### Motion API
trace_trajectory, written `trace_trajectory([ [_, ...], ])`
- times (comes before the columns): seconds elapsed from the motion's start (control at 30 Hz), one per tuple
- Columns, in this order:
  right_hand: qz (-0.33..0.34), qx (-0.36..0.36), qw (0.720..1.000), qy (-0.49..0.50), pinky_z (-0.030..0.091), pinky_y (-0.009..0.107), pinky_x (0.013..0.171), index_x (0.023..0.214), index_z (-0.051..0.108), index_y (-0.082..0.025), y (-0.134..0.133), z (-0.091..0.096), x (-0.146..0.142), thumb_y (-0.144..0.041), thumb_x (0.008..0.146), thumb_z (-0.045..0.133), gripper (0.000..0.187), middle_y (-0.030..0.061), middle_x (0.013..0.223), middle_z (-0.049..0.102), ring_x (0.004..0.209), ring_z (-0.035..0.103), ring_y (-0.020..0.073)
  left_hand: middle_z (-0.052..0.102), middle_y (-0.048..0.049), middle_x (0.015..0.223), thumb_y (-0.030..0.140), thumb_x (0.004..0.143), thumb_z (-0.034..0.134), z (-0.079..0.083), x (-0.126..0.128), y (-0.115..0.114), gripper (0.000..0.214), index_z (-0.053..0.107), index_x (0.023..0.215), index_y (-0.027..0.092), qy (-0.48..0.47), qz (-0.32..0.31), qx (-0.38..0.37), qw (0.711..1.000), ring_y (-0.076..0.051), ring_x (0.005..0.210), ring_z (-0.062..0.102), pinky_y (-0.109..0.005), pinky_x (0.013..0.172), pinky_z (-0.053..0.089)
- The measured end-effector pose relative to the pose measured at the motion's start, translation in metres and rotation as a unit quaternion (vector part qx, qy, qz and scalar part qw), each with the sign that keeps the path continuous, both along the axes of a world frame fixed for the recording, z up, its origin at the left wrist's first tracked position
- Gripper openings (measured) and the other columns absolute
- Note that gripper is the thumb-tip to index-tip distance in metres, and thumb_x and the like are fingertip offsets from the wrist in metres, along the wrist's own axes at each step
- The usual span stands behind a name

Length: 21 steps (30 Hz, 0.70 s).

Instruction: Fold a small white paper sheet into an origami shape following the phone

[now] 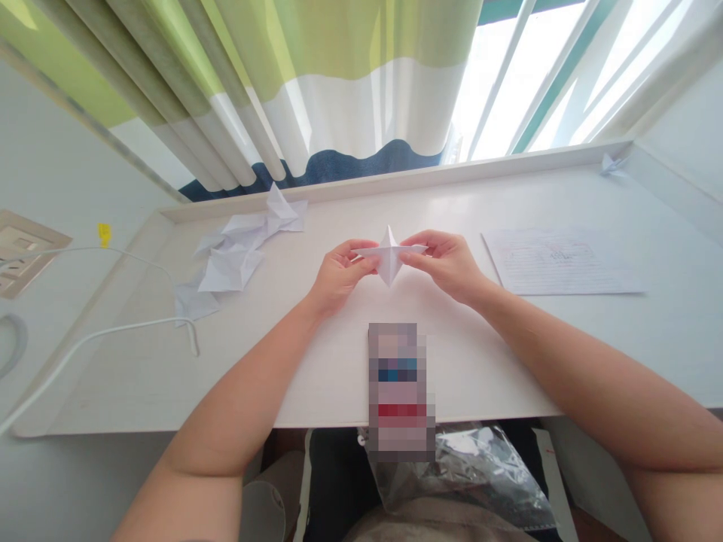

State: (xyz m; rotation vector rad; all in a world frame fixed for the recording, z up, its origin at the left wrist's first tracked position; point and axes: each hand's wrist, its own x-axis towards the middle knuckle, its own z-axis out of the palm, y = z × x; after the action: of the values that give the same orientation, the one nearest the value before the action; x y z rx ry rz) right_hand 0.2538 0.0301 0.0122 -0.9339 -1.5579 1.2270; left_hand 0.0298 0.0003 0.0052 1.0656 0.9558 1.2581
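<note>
A small white folded paper figure (389,258) with pointed tips hangs just above the white desk (480,354), held between both hands. My left hand (337,277) pinches its left tip with fingers closed. My right hand (446,262) pinches the right tip the same way. One point of the figure stands up, another points down toward the desk.
A pile of folded white paper pieces (240,252) lies at the back left. A printed sheet (559,261) lies to the right. A blurred-out upright object (401,391) stands at the desk's front edge. A white cable (113,335) crosses the left side. A clear plastic bag (468,470) is below the desk.
</note>
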Motion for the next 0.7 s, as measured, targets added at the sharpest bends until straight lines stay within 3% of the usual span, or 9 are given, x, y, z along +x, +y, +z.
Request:
trace_trajectory([
  [0.2, 0.022, 0.037, 0.999, 0.009, 0.062, 0.045, 0.086, 0.085, 0.084, -0.029, -0.001, -0.002, -0.002, -0.049, 0.082, 0.091, 0.021, 0.0026, 0.092, 0.071, 0.088, 0.067, 0.0213, 0.074, 0.0017, 0.076, 0.049, 0.062, 0.106, 0.002, -0.002, -0.001, 0.05, 0.079, 0.092, 0.021, 0.024, -0.018, 0.008, 0.999, -0.011, 0.071, 0.063, -0.029, 0.074, 0.052],
  [0.37, 0.028, 0.052, 0.998, 0.012, 0.061, 0.053, 0.103, 0.091, 0.085, -0.032, 0.002, -0.009, -0.001, -0.046, 0.083, 0.091, 0.018, 0.004, 0.106, 0.07, 0.105, 0.07, 0.0243, 0.078, 0.0013, 0.078, 0.044, 0.063, 0.106, 0.0, -0.002, -0.002, 0.047, 0.081, 0.095, 0.021, 0.034, -0.014, -0.002, 0.999, -0.011, 0.071, 0.065, -0.028, 0.075, 0.052],
  [0.7, 0.016, 0.088, 0.995, -0.045, 0.058, 0.06, 0.108, 0.095, 0.079, -0.028, 0.0, -0.01, -0.003, -0.056, 0.088, 0.086, 0.03, 0.0038, 0.102, 0.081, 0.101, 0.074, 0.0252, 0.084, -0.0028, 0.086, 0.038, 0.062, 0.107, -0.003, -0.002, 0.0, 0.046, 0.079, 0.093, 0.019, -0.032, -0.02, -0.054, 0.998, -0.016, 0.082, 0.076, -0.031, 0.083, 0.058],
])
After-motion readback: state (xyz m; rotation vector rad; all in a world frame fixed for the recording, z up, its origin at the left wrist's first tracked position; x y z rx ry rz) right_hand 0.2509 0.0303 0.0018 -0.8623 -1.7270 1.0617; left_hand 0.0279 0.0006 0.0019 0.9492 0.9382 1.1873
